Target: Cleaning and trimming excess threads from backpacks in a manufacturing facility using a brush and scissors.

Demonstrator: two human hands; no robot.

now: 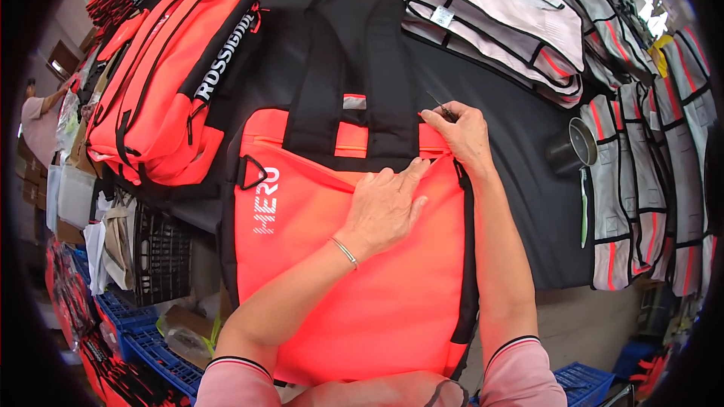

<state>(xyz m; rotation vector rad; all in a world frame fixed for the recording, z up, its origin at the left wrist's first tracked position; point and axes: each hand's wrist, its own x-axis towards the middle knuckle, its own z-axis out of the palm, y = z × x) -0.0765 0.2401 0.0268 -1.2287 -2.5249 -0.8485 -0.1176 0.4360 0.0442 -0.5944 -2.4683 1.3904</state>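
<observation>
A neon red-orange backpack point(354, 294) with black sides and white lettering lies in front of me, its black shoulder straps point(317, 75) stretched away over the table. My left hand point(383, 207) rests on its upper panel, fingers stretched toward the top right and touching the fabric by the opening's edge. At the top right corner, my right hand point(466, 136) is closed, thumb and fingers pinched around a small dark pointed tool point(449, 114). Most of that tool is hidden in the hand, so its kind is unclear. A black triangular loop point(256, 173) sits at the upper left corner.
Red backpacks point(162, 83) are stacked at the left on the black-covered table point(520, 203). Grey-white panels point(505, 22) with black edging lie in piles at the far right. A dark metal cup point(571, 147) stands near hanging grey strips point(626, 188). Blue crates point(154, 354) are below left.
</observation>
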